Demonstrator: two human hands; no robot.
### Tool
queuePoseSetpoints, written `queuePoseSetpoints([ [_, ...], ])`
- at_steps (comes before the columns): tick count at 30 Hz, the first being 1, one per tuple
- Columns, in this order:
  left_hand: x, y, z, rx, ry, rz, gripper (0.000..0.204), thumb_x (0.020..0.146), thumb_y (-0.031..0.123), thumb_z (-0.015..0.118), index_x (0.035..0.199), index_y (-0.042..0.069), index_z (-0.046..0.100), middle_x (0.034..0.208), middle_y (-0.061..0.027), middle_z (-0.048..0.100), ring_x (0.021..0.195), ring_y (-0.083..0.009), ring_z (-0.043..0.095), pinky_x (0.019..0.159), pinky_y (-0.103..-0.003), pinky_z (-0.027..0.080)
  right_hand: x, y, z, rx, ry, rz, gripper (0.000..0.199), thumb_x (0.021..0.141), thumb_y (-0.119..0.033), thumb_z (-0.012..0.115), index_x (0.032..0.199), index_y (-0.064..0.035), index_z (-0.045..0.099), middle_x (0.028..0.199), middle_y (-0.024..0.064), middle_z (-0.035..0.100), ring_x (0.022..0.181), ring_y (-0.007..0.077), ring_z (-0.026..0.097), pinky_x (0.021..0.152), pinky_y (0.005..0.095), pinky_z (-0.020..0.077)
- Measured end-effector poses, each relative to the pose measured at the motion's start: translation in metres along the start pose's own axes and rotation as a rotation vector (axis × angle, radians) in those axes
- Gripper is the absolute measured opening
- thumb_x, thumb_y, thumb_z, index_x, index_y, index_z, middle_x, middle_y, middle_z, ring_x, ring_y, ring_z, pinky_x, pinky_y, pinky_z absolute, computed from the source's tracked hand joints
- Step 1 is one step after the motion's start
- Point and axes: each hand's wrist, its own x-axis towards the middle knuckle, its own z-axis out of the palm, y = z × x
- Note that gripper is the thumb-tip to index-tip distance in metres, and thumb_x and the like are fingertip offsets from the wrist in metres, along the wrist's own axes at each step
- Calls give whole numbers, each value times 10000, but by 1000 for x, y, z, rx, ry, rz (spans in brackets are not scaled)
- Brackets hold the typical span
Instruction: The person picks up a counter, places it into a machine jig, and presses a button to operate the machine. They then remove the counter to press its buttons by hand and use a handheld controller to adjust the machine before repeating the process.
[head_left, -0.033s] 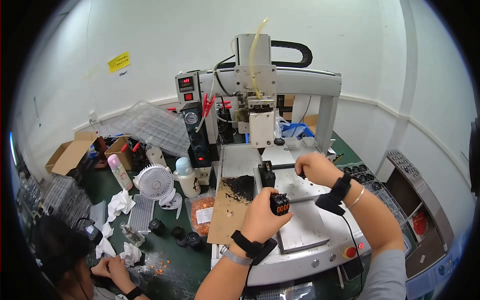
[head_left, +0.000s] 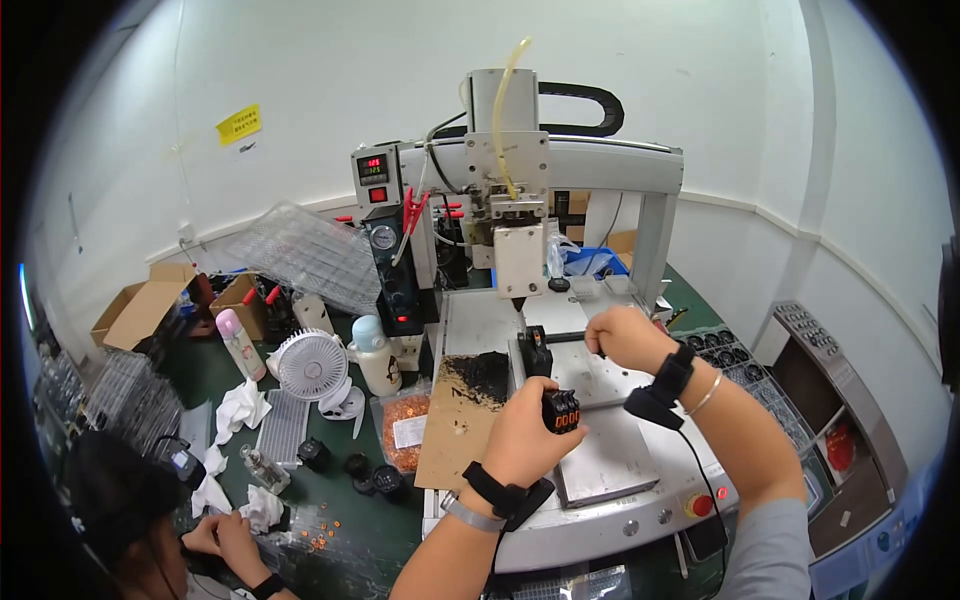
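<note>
My left hand (head_left: 525,432) is closed around a small black block (head_left: 562,410) with a row of orange markings on its face. It is held above the front of the machine's metal bed. Over the right side of the bed, my right hand (head_left: 628,338) is curled with its fingers bent together; whatever its fingertips hold, if anything, is hidden. To its left, another black part (head_left: 535,350) with a little orange on it stands on the bed, beneath the dark nozzle tip (head_left: 519,303) of the machine head (head_left: 520,262). Black straps circle both my wrists.
Brown cardboard (head_left: 452,440) with black grains lies left of the bed. Farther left are a bag of orange pieces (head_left: 403,425), a white fan (head_left: 313,365) and a bottle (head_left: 376,360). A co-worker's hands (head_left: 225,540) are at lower left. A red button (head_left: 699,505) sits at the front.
The machine head and its yellow tube have shifted slightly left. My right hand has moved a little left too. My left hand keeps its hold on the black block, almost unmoved.
</note>
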Motion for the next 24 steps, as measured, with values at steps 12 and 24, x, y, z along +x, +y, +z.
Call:
queuePoseSetpoints([
  [12, -10, 15, -7, 118, -182, 47, 486, 620, 167, 733, 981, -13, 461, 1006, -208, 543, 942, -364, 537, 800, -378, 445, 23, -56, 24, -221, -70, -29, 371, 636, -338, 614, 596, 31, 612, 602, 218, 572, 602, 372, 577, 580, 415, 483],
  [24, -2, 10, -14, -95, 13, -104, 574, 620, 209, 774, 1048, -21, 470, 921, -124, 582, 826, -212, 586, 725, -304, 479, 17, -83, -28, -274, 238, -93, 267, 611, -251, 595, 542, 6, 604, 506, 194, 510, 506, 342, 538, 525, 386, 462],
])
